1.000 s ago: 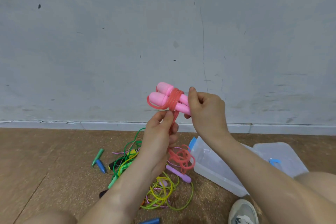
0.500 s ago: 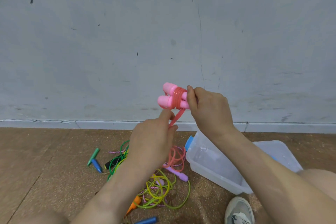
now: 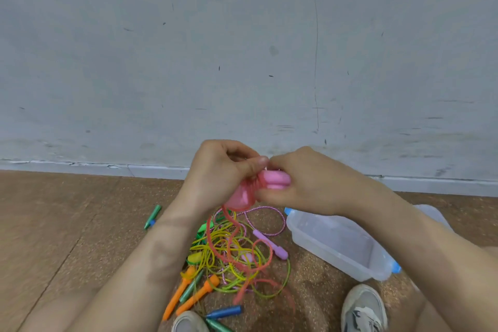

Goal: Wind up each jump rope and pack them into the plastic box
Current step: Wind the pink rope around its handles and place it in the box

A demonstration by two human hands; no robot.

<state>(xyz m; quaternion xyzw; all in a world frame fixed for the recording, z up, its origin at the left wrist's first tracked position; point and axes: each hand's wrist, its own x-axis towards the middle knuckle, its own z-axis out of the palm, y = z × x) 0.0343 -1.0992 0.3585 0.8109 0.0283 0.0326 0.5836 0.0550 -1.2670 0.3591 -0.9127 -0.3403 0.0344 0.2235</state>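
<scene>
My right hand grips the two pink handles of a jump rope, held side by side in front of me. My left hand pinches the red cord where it is wound around those handles. The loose end of the red cord hangs down onto the floor. Below lies a tangled pile of other jump ropes, yellow-green, green and purple-white. The clear plastic box stands open on the floor to the right, under my right forearm, with nothing visible inside.
Orange handles, blue and green handles, a purple handle and a green handle lie on the brown floor. The box lid lies behind the box. My shoes and knees frame the bottom. A grey wall stands ahead.
Both hands have dropped lower with the pink handles. My left hand moved up from under the handles to the winding, and more red cord is wrapped.
</scene>
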